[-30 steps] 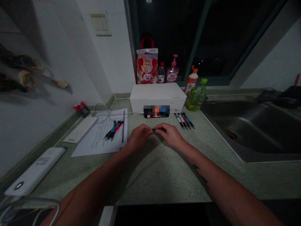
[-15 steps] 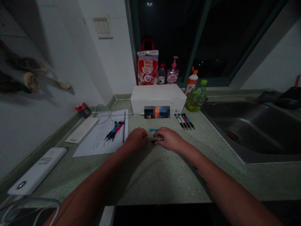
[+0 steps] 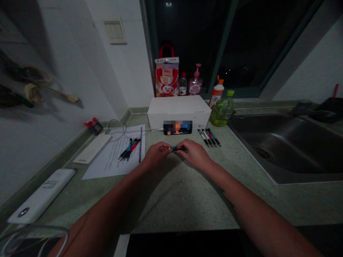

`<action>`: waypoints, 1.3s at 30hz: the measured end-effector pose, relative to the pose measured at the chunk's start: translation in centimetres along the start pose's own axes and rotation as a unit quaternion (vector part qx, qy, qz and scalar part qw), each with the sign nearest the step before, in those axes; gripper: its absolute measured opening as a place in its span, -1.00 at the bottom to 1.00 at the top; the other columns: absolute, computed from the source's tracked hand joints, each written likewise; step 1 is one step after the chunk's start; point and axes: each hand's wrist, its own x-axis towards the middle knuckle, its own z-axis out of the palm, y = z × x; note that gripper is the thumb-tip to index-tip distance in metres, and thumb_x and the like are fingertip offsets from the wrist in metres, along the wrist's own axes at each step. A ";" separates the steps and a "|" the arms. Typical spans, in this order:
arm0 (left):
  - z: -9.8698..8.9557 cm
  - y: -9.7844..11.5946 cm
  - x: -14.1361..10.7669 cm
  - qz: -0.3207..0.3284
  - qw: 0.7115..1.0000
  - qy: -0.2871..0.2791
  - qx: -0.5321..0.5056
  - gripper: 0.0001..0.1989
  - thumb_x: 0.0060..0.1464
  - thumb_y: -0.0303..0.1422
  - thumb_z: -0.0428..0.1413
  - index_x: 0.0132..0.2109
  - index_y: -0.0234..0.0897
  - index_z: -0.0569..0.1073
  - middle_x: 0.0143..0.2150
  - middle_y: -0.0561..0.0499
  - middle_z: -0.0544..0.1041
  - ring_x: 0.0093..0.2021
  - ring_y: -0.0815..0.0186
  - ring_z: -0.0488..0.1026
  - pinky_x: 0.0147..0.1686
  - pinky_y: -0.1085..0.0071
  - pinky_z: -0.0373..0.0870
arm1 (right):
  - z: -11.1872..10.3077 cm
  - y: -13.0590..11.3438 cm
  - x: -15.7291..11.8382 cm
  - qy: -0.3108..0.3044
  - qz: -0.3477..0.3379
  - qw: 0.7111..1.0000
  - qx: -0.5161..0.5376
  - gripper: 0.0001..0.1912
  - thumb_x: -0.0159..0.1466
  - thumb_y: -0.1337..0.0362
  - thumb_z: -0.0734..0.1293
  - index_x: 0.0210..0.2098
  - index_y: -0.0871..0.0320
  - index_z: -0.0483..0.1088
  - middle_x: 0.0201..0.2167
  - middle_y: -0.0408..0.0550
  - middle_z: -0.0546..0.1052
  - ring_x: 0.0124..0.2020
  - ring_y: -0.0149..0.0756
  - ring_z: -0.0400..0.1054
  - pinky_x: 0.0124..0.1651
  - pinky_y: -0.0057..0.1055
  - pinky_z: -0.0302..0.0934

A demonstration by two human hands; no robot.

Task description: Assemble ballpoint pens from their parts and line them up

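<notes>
Pinching a short blue-and-black pen piece [image 3: 177, 148] in a narrow grip, your left hand [image 3: 158, 153] and right hand [image 3: 194, 154] nearly meet around it, fingertips on either end, at the middle of the speckled green countertop [image 3: 171, 200]. It is too small to tell which pen part you hold. Just ahead of your hands lies a row of pens [image 3: 209, 137], side by side near a white box [image 3: 179, 107]. To your left, a small bunch of pens [image 3: 130, 148] rests on a printed sheet [image 3: 112, 160], and a stainless steel sink [image 3: 281, 150] sits to your right.
</notes>
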 end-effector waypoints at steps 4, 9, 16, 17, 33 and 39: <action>0.0 -0.5 0.1 -0.015 0.999 -0.010 -0.042 -0.82 -0.03 -0.28 0.33 -0.25 -0.24 0.62 -0.34 -0.04 0.71 -0.37 0.26 0.58 -0.34 0.36 0.45 | -0.2 0.0 -0.1 0.022 -0.017 0.999 0.019 -0.91 0.36 0.35 0.46 -0.21 0.04 0.49 -0.19 -0.04 0.58 -0.13 -0.13 0.46 -0.09 -0.27 0.25; 0.3 -0.6 0.0 -0.025 0.996 -0.023 -0.080 -0.80 -0.05 -0.29 0.33 -0.24 -0.24 0.59 -0.29 -0.07 0.74 -0.35 0.25 0.60 -0.31 0.35 0.47 | -0.1 0.0 -0.1 0.036 -0.030 0.999 0.028 -0.95 0.38 0.33 0.43 -0.19 0.05 0.50 -0.17 -0.02 0.59 -0.11 -0.13 0.47 -0.08 -0.27 0.26; 0.5 -0.4 -0.4 0.064 0.998 0.007 0.001 -0.84 0.01 -0.26 0.36 -0.26 -0.20 0.61 -0.29 -0.02 0.71 -0.22 0.18 0.66 -0.10 0.27 0.57 | 0.0 -0.2 -0.1 0.022 0.012 0.996 0.086 -0.82 0.47 0.22 0.31 -0.20 0.06 0.57 -0.26 -0.04 0.64 -0.20 -0.16 0.51 -0.08 -0.27 0.28; 0.6 -0.4 -0.4 0.071 0.997 0.004 0.002 -0.85 0.03 -0.27 0.34 -0.25 -0.21 0.62 -0.27 -0.03 0.72 -0.22 0.18 0.66 -0.10 0.26 0.57 | 0.1 -0.2 -0.1 0.017 0.024 0.994 0.101 -0.79 0.48 0.21 0.29 -0.20 0.06 0.57 -0.31 -0.06 0.63 -0.24 -0.18 0.50 -0.10 -0.28 0.27; 0.7 -1.3 0.1 0.076 0.997 0.034 0.010 -0.90 0.09 -0.33 0.33 -0.23 -0.22 0.63 -0.28 -0.02 0.70 -0.24 0.21 0.64 -0.13 0.28 0.56 | 0.5 0.3 0.1 -0.013 0.067 0.980 0.185 -0.78 0.42 0.13 0.38 -0.04 0.11 0.52 -0.34 -0.10 0.58 -0.37 -0.26 0.43 -0.22 -0.33 0.26; 0.6 -1.1 0.1 0.063 0.998 0.030 0.006 -0.91 0.08 -0.35 0.33 -0.23 -0.23 0.64 -0.26 -0.04 0.72 -0.22 0.21 0.65 -0.10 0.28 0.56 | 0.5 0.3 0.1 -0.022 0.084 0.981 0.173 -0.75 0.47 0.12 0.30 -0.21 0.13 0.53 -0.42 -0.11 0.57 -0.42 -0.28 0.43 -0.23 -0.33 0.26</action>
